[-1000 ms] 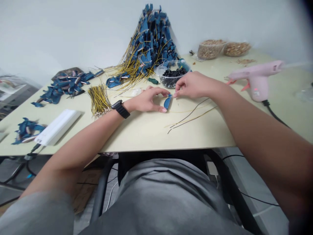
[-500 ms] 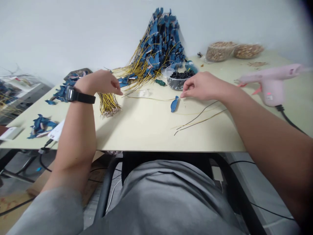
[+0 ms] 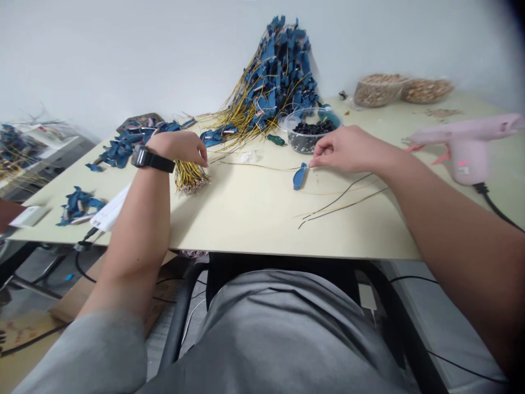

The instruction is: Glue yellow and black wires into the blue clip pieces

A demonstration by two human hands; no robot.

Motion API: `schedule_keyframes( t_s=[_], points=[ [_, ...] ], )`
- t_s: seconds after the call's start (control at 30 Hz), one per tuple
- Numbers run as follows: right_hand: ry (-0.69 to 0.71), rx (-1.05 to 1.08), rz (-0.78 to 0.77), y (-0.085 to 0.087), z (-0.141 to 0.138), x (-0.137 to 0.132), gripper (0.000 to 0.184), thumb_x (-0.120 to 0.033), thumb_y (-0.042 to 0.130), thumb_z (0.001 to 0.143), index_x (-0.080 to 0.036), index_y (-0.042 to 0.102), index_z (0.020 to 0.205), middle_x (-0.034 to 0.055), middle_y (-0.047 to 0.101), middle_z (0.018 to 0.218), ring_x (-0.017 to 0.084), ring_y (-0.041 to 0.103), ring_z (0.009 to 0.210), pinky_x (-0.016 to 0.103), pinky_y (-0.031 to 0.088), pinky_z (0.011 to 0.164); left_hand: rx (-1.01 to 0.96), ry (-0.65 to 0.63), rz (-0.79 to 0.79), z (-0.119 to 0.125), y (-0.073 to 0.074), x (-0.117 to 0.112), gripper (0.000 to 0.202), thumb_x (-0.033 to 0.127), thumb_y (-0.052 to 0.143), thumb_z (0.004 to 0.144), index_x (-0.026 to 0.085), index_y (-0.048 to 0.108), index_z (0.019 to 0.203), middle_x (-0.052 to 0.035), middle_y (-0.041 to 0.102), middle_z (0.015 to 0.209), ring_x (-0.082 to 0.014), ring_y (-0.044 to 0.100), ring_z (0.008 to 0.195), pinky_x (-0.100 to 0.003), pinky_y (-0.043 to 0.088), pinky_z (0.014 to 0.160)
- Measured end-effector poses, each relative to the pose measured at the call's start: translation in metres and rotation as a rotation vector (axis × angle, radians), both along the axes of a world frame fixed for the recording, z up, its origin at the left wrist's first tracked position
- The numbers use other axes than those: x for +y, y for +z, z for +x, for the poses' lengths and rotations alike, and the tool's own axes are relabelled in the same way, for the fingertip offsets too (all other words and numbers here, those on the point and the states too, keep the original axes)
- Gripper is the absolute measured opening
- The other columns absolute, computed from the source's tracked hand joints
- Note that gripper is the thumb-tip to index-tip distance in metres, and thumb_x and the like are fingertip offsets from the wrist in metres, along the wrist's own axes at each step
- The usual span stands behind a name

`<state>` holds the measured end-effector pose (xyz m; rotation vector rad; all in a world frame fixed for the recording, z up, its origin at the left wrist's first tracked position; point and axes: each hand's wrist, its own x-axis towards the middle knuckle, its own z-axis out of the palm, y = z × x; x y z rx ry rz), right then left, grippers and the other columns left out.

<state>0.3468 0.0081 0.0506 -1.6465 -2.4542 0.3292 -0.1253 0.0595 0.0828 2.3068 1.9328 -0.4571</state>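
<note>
Pale table (image 3: 246, 224) set against a plain white wall (image 3: 123, 54), goods mostly along its back and sides, presumably to leave working room up front. Small blue piece (image 3: 299, 178) sits mid-table, tilted, at the fingertips of the right hand (image 3: 344, 149). Thumb and forefinger there are pinched together by its upper end, likely to steady it; what lies between the tips is too small to tell. Thin wire (image 3: 262, 166) runs leftward from the piece. Loose wires (image 3: 348, 187) lie nearer the front edge, fanned apart, perhaps for easy picking. Clear tub (image 3: 297, 143) of black bits (image 3: 315, 127) stands just behind, within reach. Left hand (image 3: 182, 145), fingers curled downward, hovers by a bundle of yellow and black wires (image 3: 190, 178); cannot tell whether it grips one. Bundle ends gathered one way, probably for order. Farther back, a tall heap of wired blue pieces (image 3: 283, 71) leans up the wall, wires trailing left, which should limit tangling. Far right, pink glue gun (image 3: 470, 134) stands on its handle, light lit, nozzle off the surface, a sensible pose if hot.
</note>
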Motion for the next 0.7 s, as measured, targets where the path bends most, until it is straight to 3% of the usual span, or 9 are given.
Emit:
schedule_keyframes(
  t_s=[0.2, 0.37, 0.53, 0.6, 0.7],
  points=[
    [-0.001, 0.01, -0.001, -0.001, -0.001, 0.001, 0.021, -0.041, 0.095, 0.112, -0.023, 0.092, 0.102, 0.0074, 0.084, 0.094, 0.028, 0.074, 0.091, 0.044, 0.05, 0.086, -0.018, -0.032, 0.053, -0.002, 0.002, -0.001, 0.038, 0.059, 0.078, 0.08, 0.028, 0.095, 0.094, -0.0067, 0.091, 0.093, -0.0307, 0.08, 0.091, -0.037, 0.055, 0.083],
    [0.016, 0.019, -0.003, -0.001, 0.0, 0.001, 0.034, -0.056, 0.096, 0.114, -0.023, 0.093, 0.104, 0.009, 0.087, 0.1, 0.031, 0.079, 0.099, 0.045, 0.052, 0.093, -0.007, 0.01, 0.176, -0.001, 0.001, -0.002, 0.038, 0.059, 0.081, 0.082, 0.026, 0.092, 0.097, -0.0102, 0.09, 0.097, -0.0308, 0.075, 0.09, -0.041, 0.056, 0.087],
    [0.014, 0.013, -0.002, -0.001, 0.0, 0.001, 0.025, -0.045, 0.094, 0.115, -0.023, 0.091, 0.104, 0.008, 0.085, 0.098, 0.029, 0.076, 0.096, 0.043, 0.05, 0.09, -0.149, -0.155, 0.323, 0.031, -0.02, -0.004, 0.058, 0.059, 0.076, 0.095, 0.025, 0.096, 0.136, -0.0169, 0.093, 0.134, -0.0359, 0.081, 0.116, -0.048, 0.06, 0.111],
    [0.009, 0.013, -0.004, -0.001, -0.002, 0.0, 0.025, -0.044, 0.094, 0.116, -0.024, 0.091, 0.102, 0.0073, 0.085, 0.097, 0.028, 0.075, 0.095, 0.043, 0.05, 0.09, -0.265, -0.236, 0.355, 0.047, -0.031, -0.004, 0.051, 0.056, 0.073, 0.096, 0.028, 0.098, 0.13, -0.0153, 0.093, 0.138, -0.0379, 0.082, 0.126, -0.051, 0.06, 0.121],
    [0.008, 0.022, -0.005, 0.0, -0.003, -0.001, 0.03, -0.048, 0.096, 0.116, -0.024, 0.09, 0.1, 0.0067, 0.083, 0.095, 0.029, 0.074, 0.095, 0.043, 0.05, 0.09, -0.379, -0.263, 0.355, 0.063, -0.047, 0.0, 0.043, 0.058, 0.074, 0.095, 0.032, 0.099, 0.119, -0.0128, 0.094, 0.134, -0.0389, 0.084, 0.128, -0.053, 0.06, 0.123]
  ],
)
